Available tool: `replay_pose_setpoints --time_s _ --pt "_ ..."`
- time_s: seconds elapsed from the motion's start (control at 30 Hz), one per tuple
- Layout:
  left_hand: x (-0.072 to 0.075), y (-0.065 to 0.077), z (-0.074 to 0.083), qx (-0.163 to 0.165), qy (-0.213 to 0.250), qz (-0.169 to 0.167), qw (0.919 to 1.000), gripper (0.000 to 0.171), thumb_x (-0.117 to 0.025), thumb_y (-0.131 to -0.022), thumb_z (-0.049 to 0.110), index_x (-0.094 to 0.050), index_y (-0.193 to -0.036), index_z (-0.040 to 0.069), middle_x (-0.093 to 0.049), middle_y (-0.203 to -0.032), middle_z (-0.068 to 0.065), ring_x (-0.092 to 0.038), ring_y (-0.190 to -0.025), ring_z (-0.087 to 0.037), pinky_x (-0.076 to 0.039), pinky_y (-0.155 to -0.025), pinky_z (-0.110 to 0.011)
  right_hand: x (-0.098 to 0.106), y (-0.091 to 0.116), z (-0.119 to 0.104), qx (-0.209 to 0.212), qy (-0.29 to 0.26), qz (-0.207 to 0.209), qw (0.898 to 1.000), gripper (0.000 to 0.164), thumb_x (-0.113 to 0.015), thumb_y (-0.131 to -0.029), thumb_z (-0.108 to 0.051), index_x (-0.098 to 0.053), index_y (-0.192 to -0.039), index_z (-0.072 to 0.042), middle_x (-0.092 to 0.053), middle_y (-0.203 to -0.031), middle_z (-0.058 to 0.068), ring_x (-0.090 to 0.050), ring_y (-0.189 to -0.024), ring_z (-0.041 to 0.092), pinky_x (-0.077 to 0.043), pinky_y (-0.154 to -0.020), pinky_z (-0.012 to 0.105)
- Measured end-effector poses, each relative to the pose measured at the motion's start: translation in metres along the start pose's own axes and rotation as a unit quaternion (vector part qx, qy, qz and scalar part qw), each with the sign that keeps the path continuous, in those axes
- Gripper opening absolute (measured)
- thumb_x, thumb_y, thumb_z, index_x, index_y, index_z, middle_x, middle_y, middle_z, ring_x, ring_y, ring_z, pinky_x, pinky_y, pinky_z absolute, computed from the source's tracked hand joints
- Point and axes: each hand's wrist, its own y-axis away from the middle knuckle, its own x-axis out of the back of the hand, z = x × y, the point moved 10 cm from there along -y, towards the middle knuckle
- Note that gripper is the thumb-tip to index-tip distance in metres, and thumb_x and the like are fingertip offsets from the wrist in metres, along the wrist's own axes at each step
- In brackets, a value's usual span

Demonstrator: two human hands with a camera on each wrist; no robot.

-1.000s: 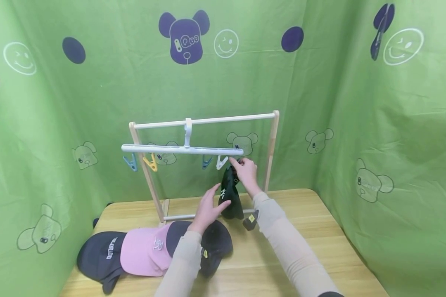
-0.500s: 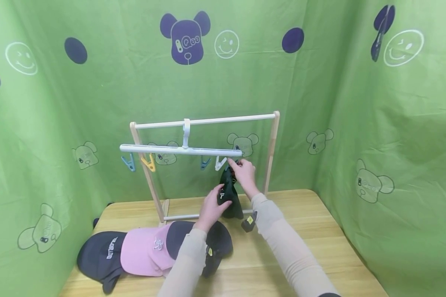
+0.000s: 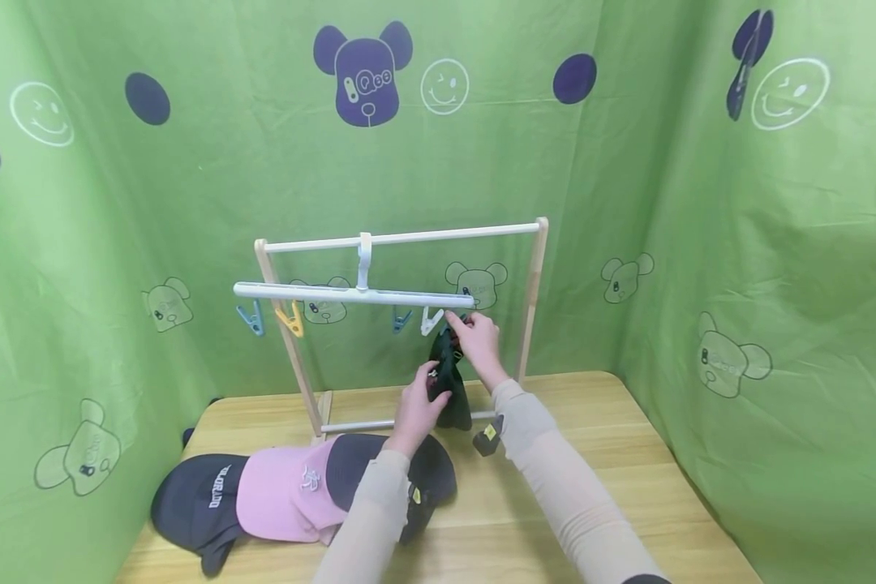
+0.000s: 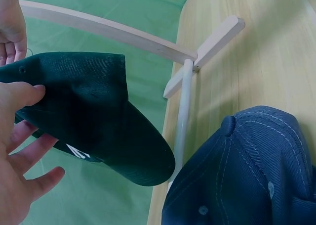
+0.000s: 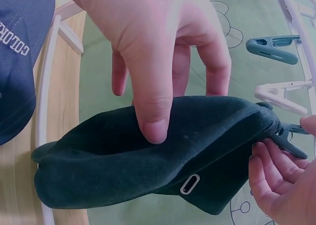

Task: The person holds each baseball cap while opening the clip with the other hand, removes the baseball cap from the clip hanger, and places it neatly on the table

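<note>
A dark green baseball cap [image 3: 453,401] hangs below the right end of a white clip hanger [image 3: 299,292]. My left hand [image 3: 416,410] holds the cap's side, its thumb [image 4: 29,94] on the cloth and its fingers on the other face. Up at the cap's edge, my right hand [image 3: 480,345] pinches a dark teal clip [image 5: 289,142] between thumb and fingers. That clip's jaws meet the cap's edge in the right wrist view. A metal-rimmed strap slot [image 5: 190,184] shows on the cap. Right beside the clip hangs a white clip [image 3: 431,321].
The hanger hooks over a wooden rack [image 3: 531,300]. Two blue clips [image 3: 251,318] and a yellow clip [image 3: 290,319] dangle from it. On the wooden table [image 3: 591,462] lie overlapping caps at front left, among them a navy cap [image 3: 197,495] and a pink cap [image 3: 285,495]. Green curtains surround the table.
My left hand has shifted slightly right onto the green cap, whose white logo has turned partly out of sight. The hanger has swung a little left, and my right hand moved slightly with it.
</note>
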Motion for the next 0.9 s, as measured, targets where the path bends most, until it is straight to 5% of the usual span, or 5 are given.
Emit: replay_pose_setpoints --time_s 0.9 --pt "0.020 0.003 -0.007 -0.006 -0.046 0.082 0.9955 0.031 -0.066 -0.091 0.011 -0.062 -0.122 0.014 -0.071 -0.106 -0.010 -0.069 -0.096 -0.027 -0.056 -0.082 -0.044 -0.005 0.003 0.001 0.003 -0.025 -0.018 1.000 0.043 -0.064 -0.090 -0.048 -0.060 -0.079 -0.007 -0.073 -0.080 0.014 -0.070 -0.068 0.026 -0.050 -0.057 0.023"
